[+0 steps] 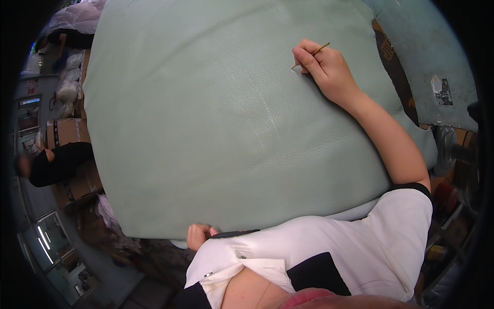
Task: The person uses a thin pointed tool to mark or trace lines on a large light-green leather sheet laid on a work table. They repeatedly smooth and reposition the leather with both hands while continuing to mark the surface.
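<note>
A large sheet of pale green, pebble-grained leather [180,113] covers most of the work surface. Over its upper right part, my right hand [329,72] is closed around a slim gold-coloured pen-like stick [323,48], whose lower tip is at the leather. Faint pale lines run across the grain near the middle of the sheet. My left hand [198,236] is at the near edge of the leather, close to my body, its fingers curled. A dark strip [235,234] lies beside it; whether the fingers grip anything is hidden.
On the right, a blue-green surface [437,51] with a torn label extends past the leather, beyond a dark gap. Cardboard boxes [67,131] and plastic-wrapped bundles [69,87] stand at the left. A person in black [64,162] is beside them, with another person farther back.
</note>
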{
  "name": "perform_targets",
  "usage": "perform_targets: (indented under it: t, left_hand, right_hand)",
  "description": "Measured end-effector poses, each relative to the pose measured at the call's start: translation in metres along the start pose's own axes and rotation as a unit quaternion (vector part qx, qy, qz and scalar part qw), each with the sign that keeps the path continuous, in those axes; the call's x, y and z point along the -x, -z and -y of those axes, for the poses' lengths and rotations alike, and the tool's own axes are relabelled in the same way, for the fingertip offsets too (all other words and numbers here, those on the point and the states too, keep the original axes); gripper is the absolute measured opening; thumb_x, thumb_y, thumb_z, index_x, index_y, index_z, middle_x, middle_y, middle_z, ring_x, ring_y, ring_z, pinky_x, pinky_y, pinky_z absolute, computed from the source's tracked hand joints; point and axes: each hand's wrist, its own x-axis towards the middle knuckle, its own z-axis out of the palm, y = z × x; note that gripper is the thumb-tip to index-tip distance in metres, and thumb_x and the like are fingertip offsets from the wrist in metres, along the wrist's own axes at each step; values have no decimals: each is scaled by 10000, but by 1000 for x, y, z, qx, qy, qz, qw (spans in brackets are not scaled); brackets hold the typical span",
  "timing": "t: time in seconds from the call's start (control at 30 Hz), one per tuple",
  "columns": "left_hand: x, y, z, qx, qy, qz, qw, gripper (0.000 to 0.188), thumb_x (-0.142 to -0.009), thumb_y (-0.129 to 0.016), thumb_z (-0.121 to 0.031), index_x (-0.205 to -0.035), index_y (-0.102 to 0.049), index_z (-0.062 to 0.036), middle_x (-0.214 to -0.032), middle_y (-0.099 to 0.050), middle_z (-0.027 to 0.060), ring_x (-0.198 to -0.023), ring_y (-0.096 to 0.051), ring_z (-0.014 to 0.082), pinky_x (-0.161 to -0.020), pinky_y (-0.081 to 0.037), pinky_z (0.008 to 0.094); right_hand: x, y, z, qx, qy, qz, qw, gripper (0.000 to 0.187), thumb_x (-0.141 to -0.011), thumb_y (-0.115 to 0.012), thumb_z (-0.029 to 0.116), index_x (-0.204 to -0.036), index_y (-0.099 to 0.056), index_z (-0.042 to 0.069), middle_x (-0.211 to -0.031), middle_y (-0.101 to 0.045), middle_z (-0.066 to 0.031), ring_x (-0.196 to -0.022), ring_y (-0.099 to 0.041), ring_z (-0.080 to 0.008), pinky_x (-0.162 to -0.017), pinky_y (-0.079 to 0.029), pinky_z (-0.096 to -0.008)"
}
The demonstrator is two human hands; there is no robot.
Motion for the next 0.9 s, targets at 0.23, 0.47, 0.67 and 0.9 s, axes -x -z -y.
perform_targets:
  t: [0.23,0.47,0.67,0.9]
  left_hand:
    - [-1,-4,2,-6,-19,-23,1000,174,-703,-678,-57,-652,-512,-78,-594,-424,60,-508,-412,228,-465,-312,373]
    - [-1,-3,-1,-3,0,-16,1000,206,-760,-648,-93,-641,-483,-66,-587,-390,69,-512,-388,232,-483,-300,374]
    - [1,-5,-1,5,35,-31,999,222,-793,-634,-109,-646,-475,-58,-594,-366,69,-526,-372,224,-499,-297,366]
    - [2,0,5,17,38,3,999,223,-801,-625,-108,-651,-468,-57,-606,-368,65,-539,-371,217,-501,-296,363]
  right_hand:
    - [-5,42,-11,-190,-100,-90,973,398,-1050,-452,356,-843,-618,59,-734,-573,3,-702,-576,-93,-701,-483,-237]
    - [46,39,15,-403,-209,150,878,358,-1080,-352,310,-1151,-554,23,-1154,-607,-125,-1157,-607,-215,-985,-525,-368]
    - [12,55,-18,-312,-101,-90,940,388,-1069,-405,347,-1104,-608,18,-1079,-642,-95,-1040,-645,-162,-906,-541,-298]
    - [37,43,-7,-156,-75,-5,985,366,-1057,-448,334,-896,-625,57,-754,-558,11,-641,-504,-51,-580,-447,-204]
